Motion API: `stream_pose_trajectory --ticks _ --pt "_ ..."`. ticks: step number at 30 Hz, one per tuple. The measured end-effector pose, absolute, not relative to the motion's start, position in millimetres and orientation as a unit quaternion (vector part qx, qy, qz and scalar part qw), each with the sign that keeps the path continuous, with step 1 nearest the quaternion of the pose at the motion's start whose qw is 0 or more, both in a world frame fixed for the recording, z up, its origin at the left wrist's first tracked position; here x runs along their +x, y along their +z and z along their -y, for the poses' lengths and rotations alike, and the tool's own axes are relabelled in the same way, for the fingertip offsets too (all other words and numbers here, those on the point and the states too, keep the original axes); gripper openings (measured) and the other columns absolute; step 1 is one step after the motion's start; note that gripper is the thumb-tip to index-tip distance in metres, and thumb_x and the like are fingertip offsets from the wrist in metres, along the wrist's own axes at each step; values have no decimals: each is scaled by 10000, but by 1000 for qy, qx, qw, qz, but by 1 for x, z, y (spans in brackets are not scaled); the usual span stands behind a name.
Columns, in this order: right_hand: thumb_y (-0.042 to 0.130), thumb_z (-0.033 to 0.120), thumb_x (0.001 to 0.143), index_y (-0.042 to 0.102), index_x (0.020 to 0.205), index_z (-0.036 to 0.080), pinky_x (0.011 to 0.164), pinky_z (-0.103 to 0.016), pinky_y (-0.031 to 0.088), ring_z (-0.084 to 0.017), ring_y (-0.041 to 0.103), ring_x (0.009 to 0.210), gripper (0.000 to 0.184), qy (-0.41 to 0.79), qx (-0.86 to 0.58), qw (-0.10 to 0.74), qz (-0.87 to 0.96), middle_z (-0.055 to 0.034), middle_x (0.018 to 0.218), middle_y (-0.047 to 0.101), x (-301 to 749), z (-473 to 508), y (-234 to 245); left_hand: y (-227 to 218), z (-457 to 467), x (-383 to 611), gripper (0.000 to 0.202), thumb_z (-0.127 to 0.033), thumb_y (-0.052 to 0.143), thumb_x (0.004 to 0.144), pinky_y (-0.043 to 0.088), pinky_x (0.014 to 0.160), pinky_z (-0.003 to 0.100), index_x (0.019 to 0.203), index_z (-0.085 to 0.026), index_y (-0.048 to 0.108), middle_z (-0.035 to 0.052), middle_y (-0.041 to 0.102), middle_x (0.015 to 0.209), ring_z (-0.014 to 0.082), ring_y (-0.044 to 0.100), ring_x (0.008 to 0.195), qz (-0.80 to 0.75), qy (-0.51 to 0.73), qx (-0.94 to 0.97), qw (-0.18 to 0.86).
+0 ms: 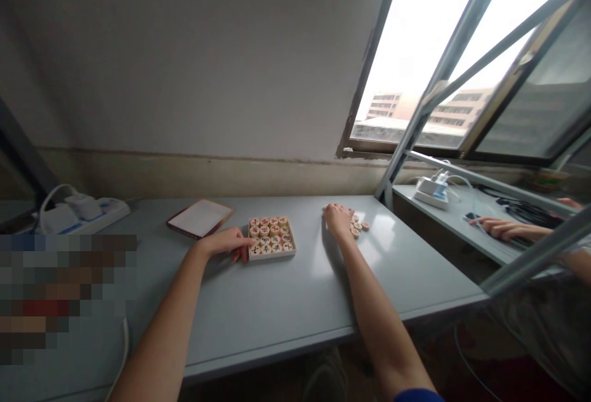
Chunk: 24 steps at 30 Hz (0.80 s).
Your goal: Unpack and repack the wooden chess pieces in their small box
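A shallow white box [272, 255] lies on the grey table [277, 303], filled with several round wooden chess pieces [271, 234] marked red or black. My left hand [226, 243] rests at the box's left edge, fingers curled against its side. My right hand [338, 220] lies farther right, fingers closed over a small heap of loose wooden pieces [359, 226] on the table; whether it holds one I cannot make out.
A red-edged tablet [200, 218] lies left of the box. A white power strip [83, 212] with plugs sits at the far left. Another person's hands [501, 228] work at the neighbouring desk on the right, by a white charger [431, 189]. A metal window frame post [406, 137] stands between.
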State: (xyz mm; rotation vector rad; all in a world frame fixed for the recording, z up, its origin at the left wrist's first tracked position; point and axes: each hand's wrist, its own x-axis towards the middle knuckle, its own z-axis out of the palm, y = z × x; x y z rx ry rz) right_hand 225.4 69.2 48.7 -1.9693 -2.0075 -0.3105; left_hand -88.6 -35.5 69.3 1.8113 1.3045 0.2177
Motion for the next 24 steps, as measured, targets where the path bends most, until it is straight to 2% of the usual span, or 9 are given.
stream_pose_trajectory --ticks 4,8,11,14,17,20,24 --pt "388 233 829 609 974 158 833 -418 246 -269 478 956 275 -120 -669 175 713 -156 964 588 208 -65 50 73 38 -87 603 -631 422 703 231 430 230 587 -96 677 28 505 399 68 376 362 -524 115 722 438" --pt "431 215 808 666 855 176 787 -387 289 -256 501 923 243 -72 -654 191 728 -145 944 587 204 -64 49 75 39 -84 577 -605 441 708 233 426 222 580 -94 677 36 523 407 71 396 376 -521 118 722 440" --pt "499 221 784 662 867 171 753 -334 344 -210 538 846 190 18 -608 234 759 -114 916 604 203 -62 55 75 39 -84 544 -573 458 715 266 445 220 590 -93 683 46 548 423 80 427 392 -516 121 723 443" --pt "583 266 739 604 1010 174 684 -265 403 -149 551 736 287 177 -456 294 821 -61 903 623 194 -53 68 74 39 -83 524 -549 470 718 309 476 223 594 -87 682 56 573 447 91 458 407 -509 123 718 458" --pt "626 269 700 606 980 199 645 -223 420 -118 549 710 290 272 -309 295 862 -16 890 630 176 -41 78 74 39 -83 516 -539 475 720 324 491 228 591 -84 680 57 575 447 95 466 409 -504 120 717 466" --pt "663 238 657 640 864 193 626 -212 418 -108 536 683 213 254 -282 267 886 -8 836 628 163 -34 79 73 37 -83 518 -541 471 722 318 488 229 589 -86 679 52 564 433 94 455 408 -505 119 721 460" --pt "692 232 632 642 879 188 642 -220 423 -100 528 662 257 228 -289 258 893 -19 849 612 160 -36 72 69 35 -86 542 -563 451 724 316 490 230 613 -86 682 61 579 458 98 460 422 -504 115 727 452"
